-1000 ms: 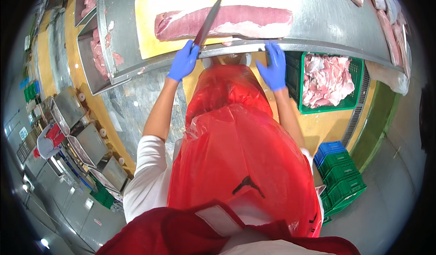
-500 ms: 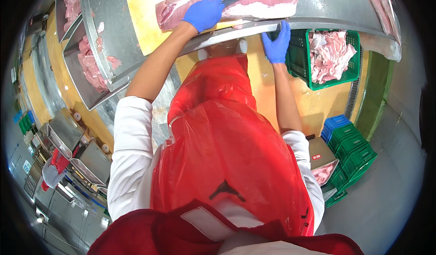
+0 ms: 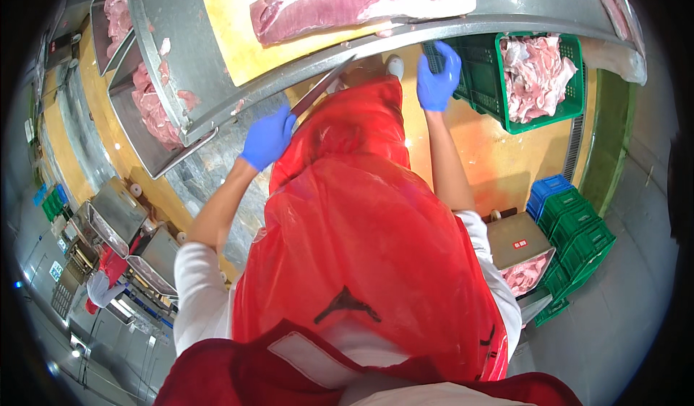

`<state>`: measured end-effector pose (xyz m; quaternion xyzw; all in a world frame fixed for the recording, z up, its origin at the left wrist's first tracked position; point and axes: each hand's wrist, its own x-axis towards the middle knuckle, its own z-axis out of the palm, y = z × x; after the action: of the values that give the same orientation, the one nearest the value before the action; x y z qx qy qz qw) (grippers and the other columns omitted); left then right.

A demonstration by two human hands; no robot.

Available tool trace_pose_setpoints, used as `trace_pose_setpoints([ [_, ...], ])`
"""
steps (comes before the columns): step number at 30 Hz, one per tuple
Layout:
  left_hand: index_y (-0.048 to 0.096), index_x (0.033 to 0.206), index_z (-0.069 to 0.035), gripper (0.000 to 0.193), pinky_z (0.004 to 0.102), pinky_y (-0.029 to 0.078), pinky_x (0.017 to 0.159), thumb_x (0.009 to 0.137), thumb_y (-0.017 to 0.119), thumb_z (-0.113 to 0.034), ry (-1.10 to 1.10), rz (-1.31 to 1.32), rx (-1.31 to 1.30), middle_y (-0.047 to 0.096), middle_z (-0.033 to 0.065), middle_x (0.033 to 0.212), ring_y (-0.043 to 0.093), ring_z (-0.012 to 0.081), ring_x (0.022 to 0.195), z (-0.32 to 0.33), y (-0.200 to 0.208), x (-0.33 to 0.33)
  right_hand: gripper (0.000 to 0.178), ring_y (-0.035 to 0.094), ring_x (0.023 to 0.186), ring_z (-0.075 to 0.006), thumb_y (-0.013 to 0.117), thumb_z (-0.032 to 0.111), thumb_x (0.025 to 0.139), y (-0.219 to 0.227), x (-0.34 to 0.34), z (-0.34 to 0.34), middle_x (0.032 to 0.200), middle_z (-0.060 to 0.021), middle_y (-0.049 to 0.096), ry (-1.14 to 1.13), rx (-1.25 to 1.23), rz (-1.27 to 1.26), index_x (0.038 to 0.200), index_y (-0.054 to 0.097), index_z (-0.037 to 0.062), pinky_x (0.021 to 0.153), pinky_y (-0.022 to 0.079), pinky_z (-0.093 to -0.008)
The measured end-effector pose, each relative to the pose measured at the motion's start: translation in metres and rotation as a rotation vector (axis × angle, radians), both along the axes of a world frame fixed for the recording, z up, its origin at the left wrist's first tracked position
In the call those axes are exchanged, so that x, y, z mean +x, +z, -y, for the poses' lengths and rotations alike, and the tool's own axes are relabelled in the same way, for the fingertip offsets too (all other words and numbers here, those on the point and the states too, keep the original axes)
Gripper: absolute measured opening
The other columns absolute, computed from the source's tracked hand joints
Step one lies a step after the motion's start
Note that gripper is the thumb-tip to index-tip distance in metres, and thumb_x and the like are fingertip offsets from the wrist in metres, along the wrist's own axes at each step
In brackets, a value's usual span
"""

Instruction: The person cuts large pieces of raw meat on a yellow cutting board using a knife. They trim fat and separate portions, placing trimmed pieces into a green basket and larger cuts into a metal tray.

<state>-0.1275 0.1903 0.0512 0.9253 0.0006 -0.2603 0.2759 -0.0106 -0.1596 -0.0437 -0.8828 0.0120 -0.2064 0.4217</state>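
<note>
My left hand (image 3: 267,139), in a blue glove, is closed round the handle of a knife (image 3: 322,88). Its long blade slants up and right between my red apron and the table's edge. My right hand (image 3: 439,79), also blue-gloved, is held up beside the left end of a green crate (image 3: 511,123), thumb and fingers apart and nothing seen in it. A long pork loin (image 3: 361,5), pink with a white fat strip along its near side, lies on a yellow cutting board (image 3: 233,52). Neither hand touches the meat.
The steel table (image 3: 177,16) curves across the front. Meat trimmings (image 3: 538,77) fill the green crate. Steel bins of meat (image 3: 153,110) stand at the left. Behind me, right, are stacked green crates (image 3: 578,225) and a steel container (image 3: 517,240). Another person (image 3: 108,279) is far left.
My left hand has drawn back from the loin toward my apron, bringing the knife off the meat and below the table's edge. My right hand has moved slightly, staying by the crate.
</note>
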Motion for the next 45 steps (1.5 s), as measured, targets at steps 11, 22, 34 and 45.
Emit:
trace_pose_setpoints([
  [11,0.055,0.099,0.000,0.026,0.0281,0.042,0.055,0.103,0.051,-0.026,0.908,0.119,-0.574,0.058,0.0032,0.077,0.052,0.0098,0.061,0.028,-0.035,-0.019,0.020,0.059,0.092,-0.0291,0.070,0.017,0.074,0.024,0.132,-0.052,0.095,-0.0048,0.063,0.915,-0.608,0.056,0.094,0.069,0.0160,0.080,0.049,-0.0429],
  [22,0.052,0.104,-0.003,0.033,0.0575,0.048,0.067,0.102,0.044,-0.034,0.395,0.270,-0.293,0.066,0.0263,0.079,0.063,0.0489,0.074,0.125,-0.065,0.134,0.026,0.059,0.094,-0.0293,0.074,0.010,0.075,0.006,0.124,-0.026,0.096,-0.0055,0.063,0.894,-0.326,0.269,0.100,0.071,0.0142,0.081,0.052,-0.0388],
  [34,0.050,0.105,-0.001,0.028,0.0600,0.048,0.071,0.101,0.044,-0.028,0.382,0.198,-0.184,0.065,0.0303,0.083,0.062,0.0502,0.080,0.169,-0.079,0.107,0.019,0.062,0.086,-0.0261,0.074,0.010,0.078,0.020,0.127,-0.023,0.087,-0.0055,0.067,0.786,-0.221,0.196,0.096,0.074,0.0127,0.075,0.053,-0.0377],
  [45,0.051,0.107,-0.002,0.027,0.0592,0.047,0.070,0.100,0.048,-0.028,0.379,0.215,-0.250,0.064,0.0291,0.083,0.062,0.0494,0.081,0.201,-0.075,0.153,0.010,0.066,0.076,-0.0176,0.076,0.010,0.083,0.014,0.130,0.014,0.086,-0.0086,0.070,0.446,0.263,-0.157,0.089,0.074,0.0026,0.070,0.053,-0.0305],
])
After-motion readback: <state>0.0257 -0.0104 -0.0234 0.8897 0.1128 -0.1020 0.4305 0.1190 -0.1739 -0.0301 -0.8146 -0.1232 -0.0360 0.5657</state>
